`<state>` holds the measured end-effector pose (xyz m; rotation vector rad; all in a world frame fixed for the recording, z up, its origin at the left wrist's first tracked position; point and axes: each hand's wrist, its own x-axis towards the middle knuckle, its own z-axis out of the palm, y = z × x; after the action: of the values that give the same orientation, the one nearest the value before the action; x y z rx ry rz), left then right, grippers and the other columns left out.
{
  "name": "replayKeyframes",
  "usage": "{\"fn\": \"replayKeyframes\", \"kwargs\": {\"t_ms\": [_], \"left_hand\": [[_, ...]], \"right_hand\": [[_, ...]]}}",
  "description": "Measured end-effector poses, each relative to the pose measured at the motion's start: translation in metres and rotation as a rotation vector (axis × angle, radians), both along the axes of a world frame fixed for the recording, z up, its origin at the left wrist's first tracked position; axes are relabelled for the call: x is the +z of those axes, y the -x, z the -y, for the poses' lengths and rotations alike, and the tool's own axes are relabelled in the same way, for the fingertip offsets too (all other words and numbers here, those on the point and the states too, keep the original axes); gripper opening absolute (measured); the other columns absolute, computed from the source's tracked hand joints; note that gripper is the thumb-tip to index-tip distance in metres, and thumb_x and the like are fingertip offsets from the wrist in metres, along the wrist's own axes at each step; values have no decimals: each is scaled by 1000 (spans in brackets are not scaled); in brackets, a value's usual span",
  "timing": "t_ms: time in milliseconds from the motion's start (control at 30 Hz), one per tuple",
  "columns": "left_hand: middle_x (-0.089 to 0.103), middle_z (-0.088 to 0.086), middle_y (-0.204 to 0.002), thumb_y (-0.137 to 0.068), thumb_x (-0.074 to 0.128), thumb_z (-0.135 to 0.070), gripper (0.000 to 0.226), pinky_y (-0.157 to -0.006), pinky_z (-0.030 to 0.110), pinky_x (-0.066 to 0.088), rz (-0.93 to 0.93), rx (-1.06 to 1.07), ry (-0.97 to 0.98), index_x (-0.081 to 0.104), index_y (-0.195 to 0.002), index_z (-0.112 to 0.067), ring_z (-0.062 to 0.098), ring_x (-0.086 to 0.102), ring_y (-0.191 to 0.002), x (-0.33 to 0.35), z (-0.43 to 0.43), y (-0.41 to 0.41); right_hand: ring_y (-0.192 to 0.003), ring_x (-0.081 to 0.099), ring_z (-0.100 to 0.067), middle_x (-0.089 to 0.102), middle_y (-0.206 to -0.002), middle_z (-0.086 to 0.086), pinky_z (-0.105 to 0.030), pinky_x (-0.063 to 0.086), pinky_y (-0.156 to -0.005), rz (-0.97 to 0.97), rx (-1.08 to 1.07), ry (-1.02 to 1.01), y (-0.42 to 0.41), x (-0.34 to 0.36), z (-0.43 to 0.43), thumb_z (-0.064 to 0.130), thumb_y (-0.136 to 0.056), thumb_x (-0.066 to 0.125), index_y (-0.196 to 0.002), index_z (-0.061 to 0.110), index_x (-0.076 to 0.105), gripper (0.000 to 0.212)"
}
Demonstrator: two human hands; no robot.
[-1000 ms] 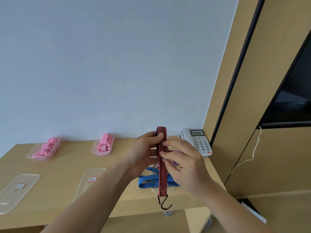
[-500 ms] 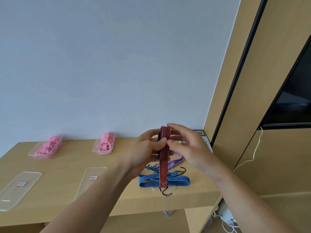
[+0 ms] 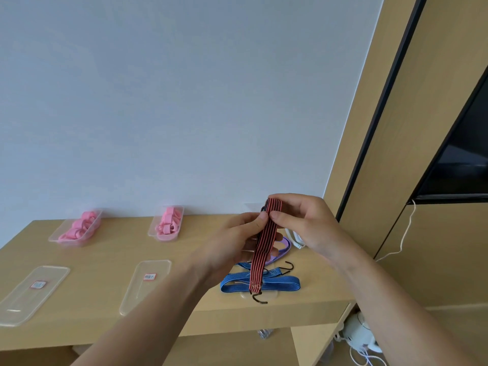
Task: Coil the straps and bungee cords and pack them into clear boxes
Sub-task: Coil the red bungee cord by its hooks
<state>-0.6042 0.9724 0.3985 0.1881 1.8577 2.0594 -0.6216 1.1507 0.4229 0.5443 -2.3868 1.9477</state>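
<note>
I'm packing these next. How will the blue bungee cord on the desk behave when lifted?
Probably floppy: the blue bungee cord lies flat in loose folds, so it should droop from any grip. The black hook beside it may swing or snag as it rises. Likely light, since it looks like thin flat webbing.

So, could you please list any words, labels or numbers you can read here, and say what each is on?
No text is readable.
Left label, on the left clear lid: red-bordered, too blurred.
Middle label, on the middle clear lid: red-bordered, too blurred.
</note>
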Motion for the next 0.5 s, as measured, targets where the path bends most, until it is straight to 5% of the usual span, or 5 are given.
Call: {"fn": "replayKeyframes", "kwargs": {"t_ms": [133, 267, 500], "left_hand": [[76, 19, -113, -104, 46, -49, 49, -89, 47, 59, 38, 7, 19, 71, -116, -9, 32, 73, -94, -7, 1, 0], [77, 20, -107, -104, 41, -54, 54, -74, 35, 58, 92, -9, 73, 69, -110, -8, 32, 74, -90, -7, 0, -2], [77, 19, -103, -103, 40, -56, 59, -83, 40, 60, 144, 1, 22, 70, -108, -6, 32, 75, -90, -7, 0, -1]], "right_hand": [[-91, 73, -13, 77, -94, 5, -43, 55, -93, -103, -71, -80, 2, -1, -1, 2, -89, 70, -82, 41, 74, 40], [-92, 71, -4, 76, -95, 13, -37, 56, -89, -190, -174, -132, 4, -7, -1, 11, -89, 72, -98, 42, 68, 33], [-94, 69, -3, 71, -108, 14, -32, 56, -90, -338, -332, -94, 5, -12, 1, 13, -87, 75, -117, 35, 64, 39]]}}
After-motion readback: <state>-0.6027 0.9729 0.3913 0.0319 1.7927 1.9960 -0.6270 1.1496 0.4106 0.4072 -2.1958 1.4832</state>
